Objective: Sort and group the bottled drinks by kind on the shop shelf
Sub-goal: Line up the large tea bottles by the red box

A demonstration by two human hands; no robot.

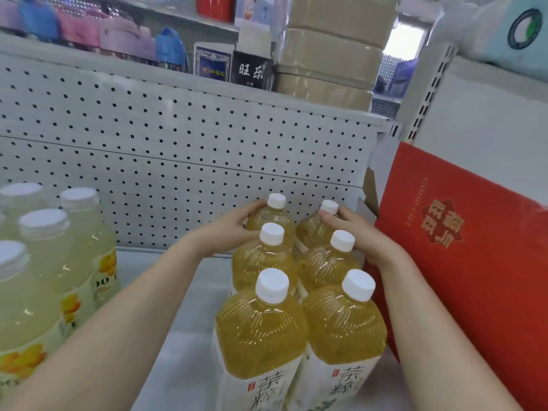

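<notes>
At the far left of the shop shelf (184, 336) stands a cluster of pale yellow bottles (44, 262) with white caps and flower-printed labels, packed close together. Behind them a white pegboard (178, 143) forms the back wall. Across a bare strip of shelf, six amber tea bottles (261, 327) stand in two neat rows of three, touching one another, white caps up. Both arms reach over them to the back pair: the left hand (234, 229) curls its fingers round the shoulder of the rear-left bottle (271, 218), and the right hand (353, 232) grips the rear-right bottle (311, 229) just under its cap. A red box (474, 262) leans just beside the tea on the right. Sorting looks far along (two kinds, two separate groups); what seems left is squaring the back pair into line
</notes>
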